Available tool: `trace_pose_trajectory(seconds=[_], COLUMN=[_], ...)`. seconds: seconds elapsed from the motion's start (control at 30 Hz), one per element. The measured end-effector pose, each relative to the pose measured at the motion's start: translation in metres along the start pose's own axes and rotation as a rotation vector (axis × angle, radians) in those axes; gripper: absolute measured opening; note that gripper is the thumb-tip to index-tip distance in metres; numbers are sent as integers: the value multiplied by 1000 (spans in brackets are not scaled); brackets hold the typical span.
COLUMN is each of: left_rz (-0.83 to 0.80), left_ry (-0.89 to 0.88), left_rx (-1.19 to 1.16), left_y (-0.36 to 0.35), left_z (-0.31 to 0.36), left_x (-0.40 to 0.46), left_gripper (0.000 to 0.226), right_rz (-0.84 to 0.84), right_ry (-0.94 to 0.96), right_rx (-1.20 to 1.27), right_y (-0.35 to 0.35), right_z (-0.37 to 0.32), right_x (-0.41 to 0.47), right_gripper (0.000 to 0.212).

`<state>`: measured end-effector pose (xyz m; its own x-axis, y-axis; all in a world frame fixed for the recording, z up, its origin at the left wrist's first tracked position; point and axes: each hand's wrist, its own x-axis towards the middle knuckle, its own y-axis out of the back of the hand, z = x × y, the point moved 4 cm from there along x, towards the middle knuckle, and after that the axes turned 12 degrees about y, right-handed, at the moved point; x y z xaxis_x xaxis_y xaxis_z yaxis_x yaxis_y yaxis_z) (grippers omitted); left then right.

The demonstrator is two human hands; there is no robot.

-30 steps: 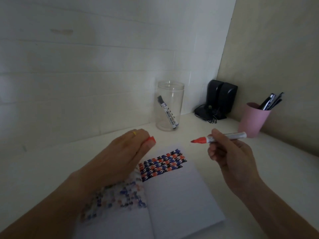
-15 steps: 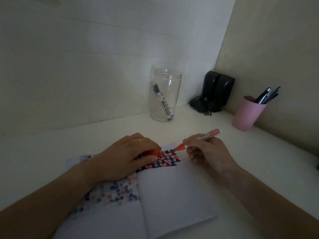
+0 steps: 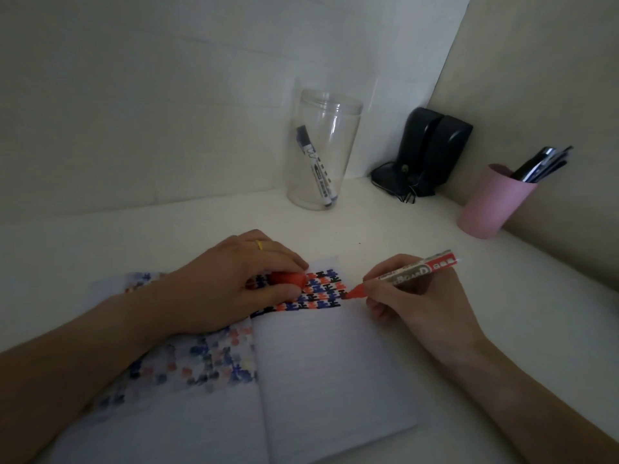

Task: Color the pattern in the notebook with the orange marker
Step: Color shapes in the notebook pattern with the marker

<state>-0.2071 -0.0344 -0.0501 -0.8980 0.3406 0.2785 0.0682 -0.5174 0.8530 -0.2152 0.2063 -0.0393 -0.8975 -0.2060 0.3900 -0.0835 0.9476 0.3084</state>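
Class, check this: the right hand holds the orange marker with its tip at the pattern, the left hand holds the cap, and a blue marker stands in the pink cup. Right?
Not quite. In the head view the blue marker stands in the clear jar, not the pink cup. The rest holds.

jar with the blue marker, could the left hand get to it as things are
Probably not yet: the left hand is pinning the notebook and holding the orange cap. The desk between it and the jar looks clear, though.
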Motion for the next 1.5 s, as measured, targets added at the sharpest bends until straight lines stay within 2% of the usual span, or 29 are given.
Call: trace_pose_trajectory(seconds=[0.1,0.5,0.73,1.5], left_rz=[-5,-9,-18,-20], left_ry=[6,10,17,8], left_rx=[0,0,-1,7], left_y=[0,-1,0,0], left_z=[0,0,2,1], left_x=[0,-2,-2,-2], left_gripper=[40,40,43,41], right_rz=[34,-27,13,-7], right_ry=[-19,1,-7,12], right_rx=[17,10,-8,17], right_y=[4,0,2,2], right_z=[5,5,9,5], right_x=[1,-1,0,-1], right_gripper=[8,4,6,5])
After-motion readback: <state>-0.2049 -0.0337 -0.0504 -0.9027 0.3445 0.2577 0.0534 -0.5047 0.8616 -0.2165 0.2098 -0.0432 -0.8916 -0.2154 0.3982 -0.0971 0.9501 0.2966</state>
